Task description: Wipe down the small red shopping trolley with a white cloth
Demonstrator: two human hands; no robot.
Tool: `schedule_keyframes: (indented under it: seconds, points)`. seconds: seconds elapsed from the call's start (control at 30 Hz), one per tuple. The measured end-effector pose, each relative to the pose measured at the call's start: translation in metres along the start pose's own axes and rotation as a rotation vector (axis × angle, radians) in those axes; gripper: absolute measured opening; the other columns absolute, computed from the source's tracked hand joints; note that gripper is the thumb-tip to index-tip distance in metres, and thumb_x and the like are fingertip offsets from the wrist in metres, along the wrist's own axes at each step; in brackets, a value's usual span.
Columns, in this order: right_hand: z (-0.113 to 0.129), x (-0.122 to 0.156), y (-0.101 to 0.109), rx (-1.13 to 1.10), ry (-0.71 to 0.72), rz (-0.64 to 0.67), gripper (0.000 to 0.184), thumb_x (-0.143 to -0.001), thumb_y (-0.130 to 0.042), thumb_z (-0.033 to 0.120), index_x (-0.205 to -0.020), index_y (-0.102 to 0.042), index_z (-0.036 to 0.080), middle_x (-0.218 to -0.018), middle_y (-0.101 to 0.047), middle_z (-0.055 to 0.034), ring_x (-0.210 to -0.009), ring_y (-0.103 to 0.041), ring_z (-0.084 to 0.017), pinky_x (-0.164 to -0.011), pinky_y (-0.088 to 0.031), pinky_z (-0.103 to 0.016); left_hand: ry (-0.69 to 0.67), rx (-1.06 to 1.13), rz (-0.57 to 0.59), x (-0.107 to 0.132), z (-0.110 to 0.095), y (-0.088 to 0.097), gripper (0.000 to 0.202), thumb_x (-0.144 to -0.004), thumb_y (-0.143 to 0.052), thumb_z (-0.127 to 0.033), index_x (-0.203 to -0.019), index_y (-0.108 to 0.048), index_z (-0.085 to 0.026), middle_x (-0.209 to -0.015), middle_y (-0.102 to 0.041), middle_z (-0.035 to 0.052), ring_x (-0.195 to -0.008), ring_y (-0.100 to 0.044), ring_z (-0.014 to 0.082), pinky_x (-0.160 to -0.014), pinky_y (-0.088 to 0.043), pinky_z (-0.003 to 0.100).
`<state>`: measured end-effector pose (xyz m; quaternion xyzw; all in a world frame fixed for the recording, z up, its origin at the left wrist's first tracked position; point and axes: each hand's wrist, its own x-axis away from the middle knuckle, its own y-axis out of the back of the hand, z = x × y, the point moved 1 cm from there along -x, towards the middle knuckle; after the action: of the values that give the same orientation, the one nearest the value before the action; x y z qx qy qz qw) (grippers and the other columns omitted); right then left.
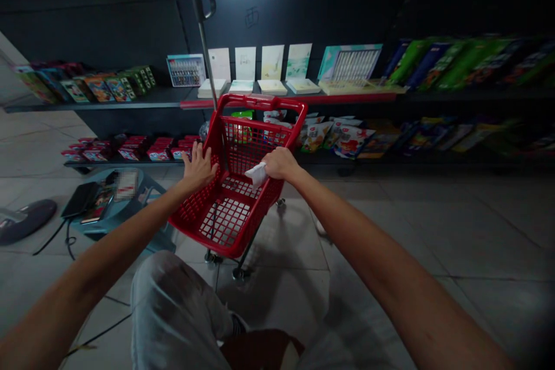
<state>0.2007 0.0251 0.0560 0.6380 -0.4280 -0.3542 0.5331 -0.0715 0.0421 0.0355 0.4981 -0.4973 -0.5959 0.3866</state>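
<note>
Head camera view of a shop aisle: a person reaches forward with both bare arms over a small red wire shopping trolley (249, 153) standing on a pale tiled floor (433, 243). The left hand (198, 169) rests open on the trolley's left rim, fingers spread and pointing up. The right hand (281, 163) is clenched on the opposite rim, pressing a white cloth (256, 174) whose crumpled end sticks out from under the fingers into the basket. The trolley stands just in front of a dark wall shelf unit. Its red handle (260, 103) overlaps the edge of the upper shelf (143, 98) in this view, and a thin metal pole (200, 52) rises behind it. Boxed sets, cards and green-covered packs line the upper shelf, while red boxes (134, 149) and printed snack bags (315, 136) fill the lower shelf (108, 163). To the left, a low teal stool (150, 191) carries a dark tablet (80, 199) and printed papers, near a round dark base (26, 221) on the floor. A knee in pale grey trousers (173, 306) fills the lower foreground, close behind the trolley's wheels (240, 273).
</note>
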Motion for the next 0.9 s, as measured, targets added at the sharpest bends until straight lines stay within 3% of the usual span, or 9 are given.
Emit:
schedule_keyframes:
  seconds: [0.1, 0.17, 0.27, 0.4, 0.5, 0.67, 0.77, 0.83, 0.9]
  points:
    - [0.000, 0.000, -0.002, 0.006, -0.031, 0.008, 0.046, -0.100, -0.041, 0.031, -0.113, -0.081, 0.012, -0.116, -0.077, -0.0210, -0.113, -0.072, -0.031, -0.097, -0.043, -0.037, -0.110, 0.007, 0.082, 0.033, -0.015, 0.005, 0.054, -0.105, -0.034, -0.049, -0.140, -0.064, -0.020, -0.159, -0.050, 0.0168, -0.159, -0.025, 0.0342, -0.127, -0.003, 0.067]
    - [-0.002, 0.002, -0.003, 0.006, -0.042, -0.004, 0.045, -0.100, -0.041, 0.030, -0.112, -0.080, 0.011, -0.115, -0.077, -0.0210, -0.112, -0.072, -0.030, -0.098, -0.042, -0.038, -0.160, -0.026, 0.133, 0.049, -0.018, 0.002, 0.051, -0.105, -0.035, -0.052, -0.128, -0.071, -0.024, -0.151, -0.057, 0.0146, -0.156, -0.030, 0.0331, -0.127, 0.002, 0.067]
    - [-0.004, 0.006, -0.006, 0.003, -0.077, -0.030, 0.045, -0.100, -0.041, 0.027, -0.111, -0.080, 0.009, -0.114, -0.077, -0.0221, -0.111, -0.072, -0.031, -0.101, -0.040, -0.039, -0.098, -0.081, 0.069, 0.067, -0.008, -0.006, 0.047, -0.102, -0.042, -0.047, -0.129, -0.070, -0.021, -0.162, -0.046, 0.0163, -0.160, -0.018, 0.0374, -0.123, 0.007, 0.074]
    - [-0.008, 0.012, -0.008, -0.040, -0.120, -0.038, 0.044, -0.099, -0.042, 0.027, -0.111, -0.079, 0.008, -0.115, -0.076, -0.0229, -0.113, -0.072, -0.030, -0.104, -0.036, -0.040, -0.059, -0.079, 0.033, 0.078, 0.008, -0.019, 0.046, -0.097, -0.050, -0.037, -0.139, -0.064, -0.025, -0.174, -0.025, 0.0080, -0.163, 0.003, 0.0376, -0.121, 0.012, 0.076]
    - [-0.008, 0.016, -0.009, -0.060, -0.158, -0.025, 0.044, -0.098, -0.042, 0.027, -0.111, -0.079, 0.009, -0.115, -0.076, -0.0242, -0.112, -0.072, -0.030, -0.103, -0.034, -0.040, -0.100, -0.051, 0.053, 0.071, 0.012, -0.023, 0.051, -0.094, -0.051, -0.032, -0.144, -0.059, -0.026, -0.175, -0.020, 0.0063, -0.163, 0.007, 0.0330, -0.125, 0.011, 0.071]
    - [-0.002, 0.020, -0.009, -0.048, -0.211, -0.020, 0.046, -0.099, -0.039, 0.028, -0.113, -0.078, 0.009, -0.114, -0.076, -0.0240, -0.109, -0.073, -0.030, -0.096, -0.036, -0.040, -0.192, 0.017, 0.078, 0.044, 0.023, -0.019, 0.060, -0.093, -0.045, -0.025, -0.153, -0.050, -0.023, -0.172, -0.032, 0.0076, -0.164, -0.006, 0.0233, -0.133, 0.001, 0.052]
    - [0.003, 0.020, -0.009, -0.034, -0.221, 0.014, 0.049, -0.101, -0.036, 0.030, -0.114, -0.078, 0.011, -0.117, -0.076, -0.0244, -0.110, -0.073, -0.031, -0.096, -0.036, -0.042, -0.065, 0.050, 0.006, 0.040, 0.028, -0.017, 0.065, -0.093, -0.044, -0.026, -0.157, -0.042, -0.021, -0.173, -0.028, 0.0101, -0.164, -0.004, 0.0259, -0.131, 0.003, 0.058]
    - [0.006, 0.021, -0.008, -0.036, -0.233, 0.020, 0.052, -0.102, -0.033, 0.033, -0.115, -0.079, 0.011, -0.118, -0.075, -0.0252, -0.111, -0.073, -0.032, -0.097, -0.036, -0.044, 0.149, 0.094, -0.039, 0.045, 0.026, -0.019, 0.070, -0.092, -0.048, -0.031, -0.160, -0.036, -0.018, -0.174, -0.020, 0.0160, -0.164, -0.001, 0.0314, -0.129, -0.001, 0.066]
    - [0.006, 0.022, -0.007, -0.047, -0.261, 0.003, 0.054, -0.102, -0.033, 0.036, -0.115, -0.079, 0.010, -0.118, -0.075, -0.0261, -0.111, -0.073, -0.032, -0.099, -0.036, -0.045, 0.380, 0.179, -0.029, 0.052, 0.022, -0.024, 0.078, -0.091, -0.053, -0.037, -0.162, -0.029, -0.013, -0.174, -0.013, 0.0223, -0.163, -0.001, 0.0363, -0.126, -0.013, 0.070]
